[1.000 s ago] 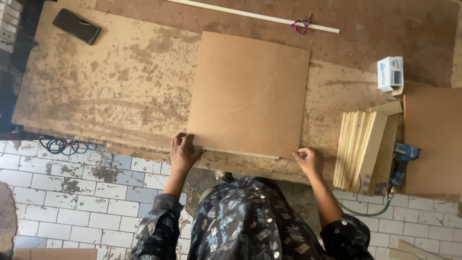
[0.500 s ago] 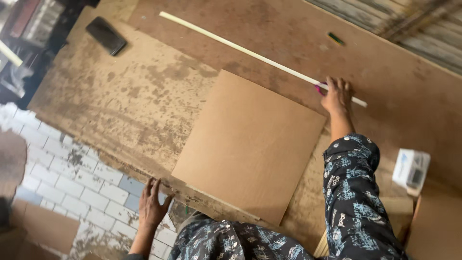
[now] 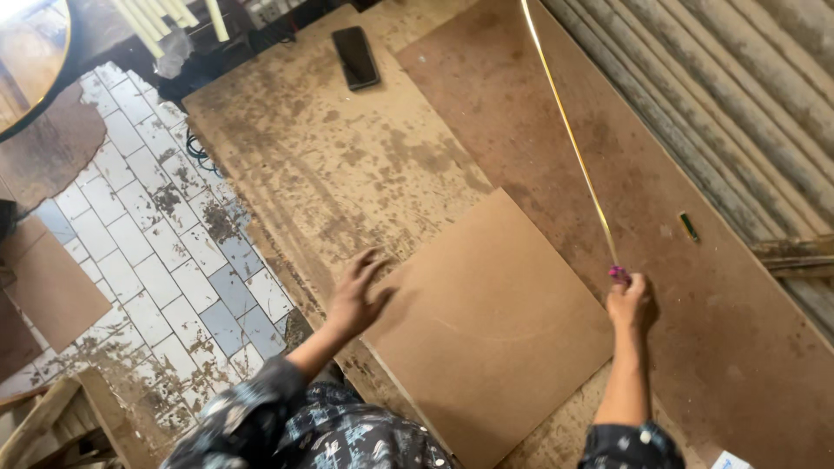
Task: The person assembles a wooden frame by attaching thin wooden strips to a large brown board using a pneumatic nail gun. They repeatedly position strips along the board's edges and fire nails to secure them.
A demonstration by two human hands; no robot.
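Right hand: my right hand [image 3: 632, 301] is closed in a fist round the near end of the long strip [image 3: 569, 130], beside the pink tag [image 3: 619, 274] that peeps out above my knuckles; the forearm runs straight up from the patterned sleeve [image 3: 631, 445].
Right grip: fully closed on the strip.
Long strip: thin, pale yellow, straight and glossy; it runs from my fist away across the desk towards its far edge, passing just off the board's right corner.
Left hand: my left hand [image 3: 355, 295] is open, fingers [image 3: 372, 260] spread and slightly curled, at the board's left corner; whether it touches the board I cannot tell.
Left grip: wide open, holding nothing.
Square board: the square board [image 3: 486, 326] is flat, smooth, light brown fibreboard with clean edges; it lies turned like a diamond near the desk's near edge, between my two hands.
Desk: the desk [image 3: 347, 156] is a broad wooden sheet, worn and blotched with dark stains and dust.
Phone: a black phone [image 3: 356, 57] lies flat near the far left corner of the desk, well apart from both hands.
Small marker: a short green stick [image 3: 689, 227] lies on the right side of the desk.
Floor: white and grey brick-pattern tiles [image 3: 148, 252], dirty, along the desk's left edge.
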